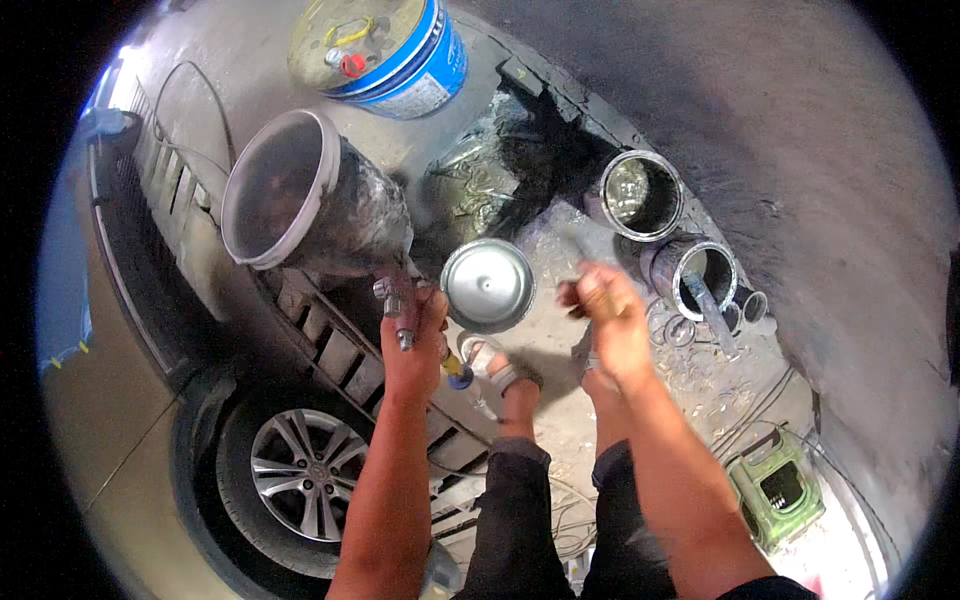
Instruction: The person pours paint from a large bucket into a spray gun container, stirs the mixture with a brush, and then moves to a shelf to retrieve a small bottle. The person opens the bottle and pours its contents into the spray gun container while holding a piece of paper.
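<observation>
My left hand [418, 345] is closed round the handle of a metal spray gun [400, 310], whose nozzle end sticks out on the left of the fist. Close beside that hand is a round silver metal cup [488, 285] with a small dark dot at its centre; whether it joins the gun is hidden. Below the fist shows a yellow and blue fitting [457, 372]. My right hand [612, 305] is raised to the right of the cup, apart from it. Its fingers are pinched together round something small and dark, blurred by motion.
A large grey bucket [330, 190] stands far left, a blue and white pail [415, 70] behind it. Open cans [642, 195] line the right, one holding a flat stick [708, 305]. A car wheel [305, 470] is near left, a green plastic case [780, 488] near right.
</observation>
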Demonstrator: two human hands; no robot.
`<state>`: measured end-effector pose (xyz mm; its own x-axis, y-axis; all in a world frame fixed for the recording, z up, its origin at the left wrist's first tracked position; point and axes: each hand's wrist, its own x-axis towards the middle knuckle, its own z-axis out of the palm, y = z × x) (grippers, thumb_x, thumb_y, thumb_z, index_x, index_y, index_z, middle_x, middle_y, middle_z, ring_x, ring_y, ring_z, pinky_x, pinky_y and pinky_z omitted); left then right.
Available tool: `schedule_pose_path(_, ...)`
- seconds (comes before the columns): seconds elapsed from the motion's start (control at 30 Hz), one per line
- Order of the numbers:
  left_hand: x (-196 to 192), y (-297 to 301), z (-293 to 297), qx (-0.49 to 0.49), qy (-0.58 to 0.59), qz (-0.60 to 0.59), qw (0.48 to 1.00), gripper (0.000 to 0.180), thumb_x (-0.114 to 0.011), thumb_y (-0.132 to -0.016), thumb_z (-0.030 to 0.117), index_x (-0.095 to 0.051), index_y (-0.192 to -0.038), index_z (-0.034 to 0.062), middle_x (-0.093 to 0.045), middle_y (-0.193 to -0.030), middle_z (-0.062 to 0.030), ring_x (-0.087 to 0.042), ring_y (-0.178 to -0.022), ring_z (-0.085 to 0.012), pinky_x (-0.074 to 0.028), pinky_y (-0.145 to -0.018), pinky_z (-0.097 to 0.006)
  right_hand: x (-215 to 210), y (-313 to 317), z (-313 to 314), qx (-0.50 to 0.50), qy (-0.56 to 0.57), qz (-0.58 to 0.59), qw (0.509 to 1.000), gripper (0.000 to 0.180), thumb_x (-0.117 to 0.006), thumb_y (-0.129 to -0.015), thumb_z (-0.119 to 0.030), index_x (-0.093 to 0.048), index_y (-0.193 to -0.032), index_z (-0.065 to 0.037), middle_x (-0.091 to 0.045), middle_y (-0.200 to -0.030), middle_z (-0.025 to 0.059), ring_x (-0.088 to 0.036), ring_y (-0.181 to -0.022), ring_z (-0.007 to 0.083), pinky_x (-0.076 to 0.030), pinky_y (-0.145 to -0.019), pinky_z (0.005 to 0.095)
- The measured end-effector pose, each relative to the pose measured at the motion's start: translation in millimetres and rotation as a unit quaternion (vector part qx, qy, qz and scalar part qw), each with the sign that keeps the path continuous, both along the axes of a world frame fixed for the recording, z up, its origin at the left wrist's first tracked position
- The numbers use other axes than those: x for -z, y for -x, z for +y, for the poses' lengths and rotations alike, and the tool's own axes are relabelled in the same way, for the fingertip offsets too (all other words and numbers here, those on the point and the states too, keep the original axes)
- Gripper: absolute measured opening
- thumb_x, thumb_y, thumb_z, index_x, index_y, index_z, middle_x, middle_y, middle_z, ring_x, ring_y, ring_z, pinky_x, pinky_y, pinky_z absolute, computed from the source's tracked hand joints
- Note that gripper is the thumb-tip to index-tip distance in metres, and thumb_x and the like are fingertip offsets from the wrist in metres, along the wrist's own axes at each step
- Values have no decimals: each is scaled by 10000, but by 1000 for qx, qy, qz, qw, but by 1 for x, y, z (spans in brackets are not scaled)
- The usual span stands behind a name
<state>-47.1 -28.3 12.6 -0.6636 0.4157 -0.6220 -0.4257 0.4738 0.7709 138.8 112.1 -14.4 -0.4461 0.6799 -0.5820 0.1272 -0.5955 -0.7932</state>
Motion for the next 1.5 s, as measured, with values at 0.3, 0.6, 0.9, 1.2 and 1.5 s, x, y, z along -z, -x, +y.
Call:
schedule_pose_path(0.3, -12, -41, 14, 105, -23, 28, 994, 137, -662, -842, 116, -537, -860, 62, -543, -773, 24, -470, -684, -55, -391, -622, -233, -10, -33, -45, 160, 177, 155, 959, 290, -624, -846, -19, -528, -1106, -106, -534, -999, 11, -551, -897, 136, -495, -779, 298)
schedule_pose_path(0.6, 5, -107, 30, 218, -59, 99, 969, 151, -643, -866, 128, -527, -905, 40, -547, -805, 3, -512, -729, -87, -430, -684, -249, -6, -96, -46, 279, 190, 179, 924, 385, -528, -778, 114, -519, -1072, -134, -500, -973, 10, -527, -853, 142, -464, -722, 284)
schedule_pose_path(0.9, 37, -143, 5, 327, -55, 105, 938, 359, -655, -728, 55, -538, -1056, -29, -592, -1027, -163, -584, -939, -262, -440, -845, -377, 5, -196, -15, 315, 125, 44, 940, 356, -528, -765, 12, -485, -1098, -107, -504, -993, -1, -524, -815, 137, -479, -720, 317)
schedule_pose_path(1.2, 17, -120, 16, 152, 19, 5, 988, 273, -626, -879, 249, -521, -1039, 56, -640, -968, -88, -595, -881, -145, -463, -768, -302, 19, -248, 97, -20, -213, -500, 839, 404, -661, -720, -135, -499, -1077, -36, -590, -778, 152, -596, -674, 283, -484, -633, 370)
schedule_pose_path(1.5, 61, -83, -21, 62, -7, 69, 996, 337, -587, -906, 204, -385, -1145, 78, -521, -973, -48, -574, -849, -149, -457, -725, -331, 34, -221, 94, -202, -414, -526, 715, 444, -664, -691, -124, -508, -1100, -52, -558, -962, 209, -564, -875, 389, -477, -762, 460)
